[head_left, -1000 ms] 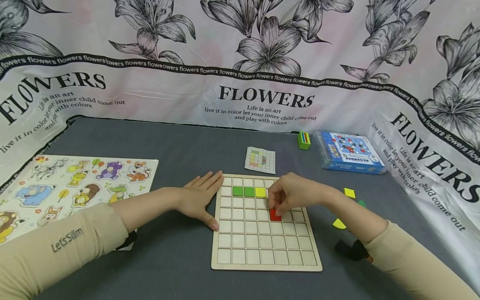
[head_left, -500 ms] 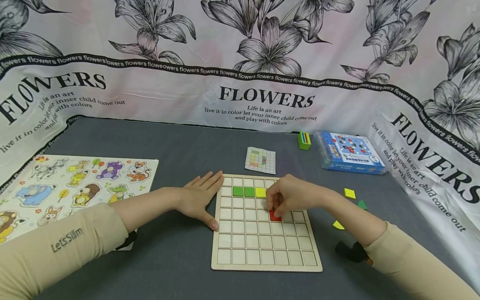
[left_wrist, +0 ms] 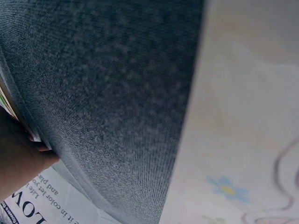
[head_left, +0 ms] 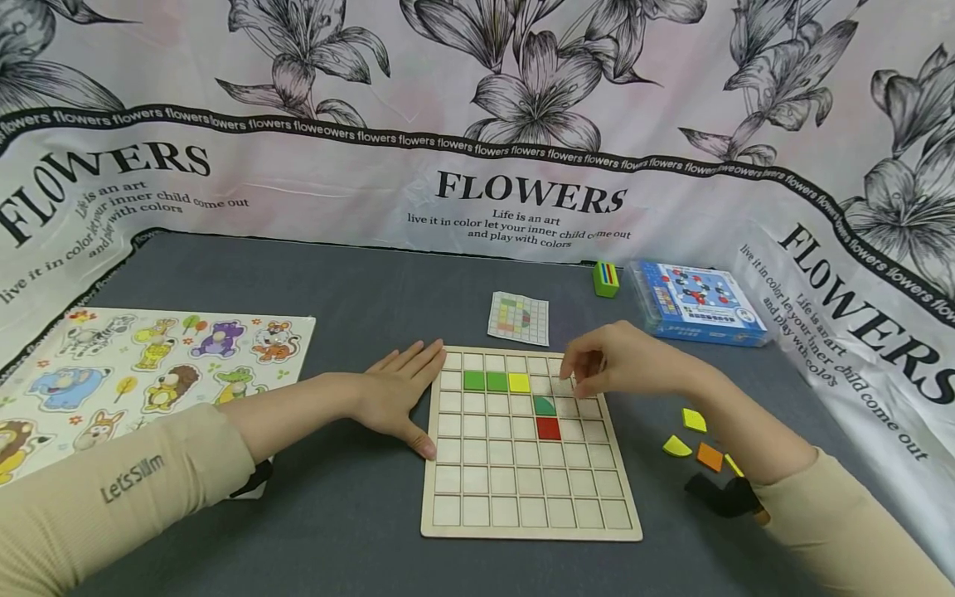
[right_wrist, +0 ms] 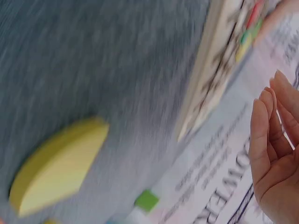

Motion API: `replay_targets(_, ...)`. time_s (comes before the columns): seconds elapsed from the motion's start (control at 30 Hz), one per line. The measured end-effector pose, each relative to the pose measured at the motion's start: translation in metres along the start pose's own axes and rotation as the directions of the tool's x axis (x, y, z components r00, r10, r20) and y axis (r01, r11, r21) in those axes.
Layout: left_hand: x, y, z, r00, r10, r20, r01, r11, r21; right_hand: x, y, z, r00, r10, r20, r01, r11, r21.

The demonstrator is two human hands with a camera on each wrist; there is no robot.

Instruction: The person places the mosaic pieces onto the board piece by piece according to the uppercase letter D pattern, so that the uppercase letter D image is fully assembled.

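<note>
My left hand (head_left: 395, 398) lies with spread, straight fingers along the left edge of the wooden grid board (head_left: 531, 532). Two green square tiles (head_left: 485, 381) and a yellow square tile (head_left: 518, 382) sit in a row near its top. Lower and to the right, a green tile with a curved side (head_left: 545, 405) sits directly above a red square tile (head_left: 548, 428), each in its own cell. My right hand (head_left: 627, 358) hovers over the board's upper right corner, fingers loosely bent. In the right wrist view nothing is between its fingertips (right_wrist: 279, 77).
Right of the board lie loose pieces, among them a yellow quarter-round piece (head_left: 676, 446) and an orange square (head_left: 710, 458). A printed pattern card (head_left: 518, 318), a green striped block (head_left: 606, 280) and a blue box (head_left: 705, 303) stand behind. An animal picture board (head_left: 172, 348) lies left.
My right hand has let go of the red tile and moved up and right, uncovering the red tile and the green curved tile. My left hand has stayed put.
</note>
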State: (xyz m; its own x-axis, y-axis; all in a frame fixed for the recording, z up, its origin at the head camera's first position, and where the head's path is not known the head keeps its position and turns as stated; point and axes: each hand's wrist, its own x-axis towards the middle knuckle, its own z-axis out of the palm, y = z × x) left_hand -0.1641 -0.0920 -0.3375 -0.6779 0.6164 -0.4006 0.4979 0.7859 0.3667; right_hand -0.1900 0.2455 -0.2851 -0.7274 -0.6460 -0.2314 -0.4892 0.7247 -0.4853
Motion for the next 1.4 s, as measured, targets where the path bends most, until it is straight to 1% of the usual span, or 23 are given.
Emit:
replay_targets(0.2, -0.001, 0.001, 0.0, 1.0, -0.001, -0.002, 0.001, 1.0, -0.001, -0.023, 0.025, -0.021, 0.993, 0.093, -0.075, -0.09, 0.995, 0.044)
replay_targets(0.33, -0.002, 0.001, -0.001, 1.0, 0.0, -0.006, 0.0, 1.0, -0.004, -0.044, 0.049, -0.029, 0.983, 0.139, -0.122, -0.13, 0.988, 0.08)
replay_targets(0.43, -0.002, 0.001, -0.001, 1.0, 0.001, -0.006, -0.001, 1.0, -0.004, -0.061, 0.069, -0.032, 0.975, 0.174, -0.135, -0.16, 0.981, 0.112)
replay_targets(0.5, -0.001, 0.001, -0.001, 1.0, 0.002, -0.003, -0.002, 1.0, -0.002, -0.072, 0.083, -0.033, 0.974, 0.194, -0.114, -0.178, 0.974, 0.137)
replay_targets(0.57, -0.001, 0.001, 0.0, 1.0, 0.003, 0.0, -0.003, 1.0, -0.002, -0.083, 0.099, -0.035, 0.978, 0.194, -0.076, -0.179, 0.968, 0.174)
replay_targets(0.67, -0.001, 0.001, 0.0, 1.0, 0.002, 0.001, -0.002, 1.0, 0.001, -0.099, 0.122, -0.037, 0.983, 0.185, 0.014, -0.183, 0.954, 0.238)
replay_targets(0.77, -0.001, 0.001, 0.0, 1.0, 0.001, 0.0, -0.001, 1.0, 0.003, -0.112, 0.143, -0.039, 0.983, 0.15, 0.107, -0.177, 0.936, 0.306)
replay_targets(0.9, -0.001, 0.0, 0.0, 1.0, 0.0, 0.001, 0.0, 1.0, 0.0, -0.12, 0.163, -0.039, 0.977, 0.086, 0.195, -0.158, 0.907, 0.391)
replay_targets(1.03, 0.0, 0.0, 0.0, 1.0, 0.002, 0.004, -0.002, 1.0, -0.004, -0.121, 0.173, -0.038, 0.971, 0.042, 0.234, -0.148, 0.877, 0.457)
replay_targets(1.1, 0.0, 0.0, 0.0, 1.0, 0.001, 0.005, -0.001, 1.0, -0.004, -0.121, 0.176, -0.037, 0.969, 0.025, 0.246, -0.143, 0.867, 0.477)
replay_targets(1.2, 0.001, 0.0, 0.0, 1.0, 0.001, 0.005, -0.001, 1.0, -0.002, -0.12, 0.176, -0.036, 0.968, 0.007, 0.25, -0.129, 0.869, 0.477)
replay_targets(1.3, 0.0, 0.0, -0.001, 1.0, 0.0, 0.006, 0.0, 1.0, -0.003, -0.118, 0.175, -0.035, 0.971, 0.0, 0.238, -0.108, 0.892, 0.439)
replay_targets(1.4, 0.0, 0.0, -0.001, 1.0, 0.001, 0.006, -0.001, 1.0, -0.006, -0.115, 0.173, -0.033, 0.972, 0.012, 0.235, -0.107, 0.911, 0.398)
